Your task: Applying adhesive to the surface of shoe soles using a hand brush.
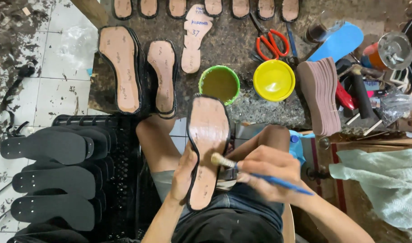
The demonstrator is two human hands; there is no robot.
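Head view, looking down at a seated person's lap and a low work surface [260, 108]; left hand [184, 173] clamped along the left edge of a tan, black-rimmed sandal insole [208, 148], held flat above the knees; right hand [266, 173] closed on a blue-handled brush [260, 175], its pale bristles touching the insole near mid-length on the right side; hands close together but apart, joined only through insole and brush; just beyond the insole's far end, a green pot [219, 83] of dull liquid, and right of it a yellow bowl [274, 80]; far left, two stacks of like insoles [138, 67] lie face up, with more in a row [201, 8] along the far edge; near left, black soles [52, 180] stand on a crate; judged stage: coating of this insole under way, the surface partly glossy; how many pieces remain uncoated cannot be told
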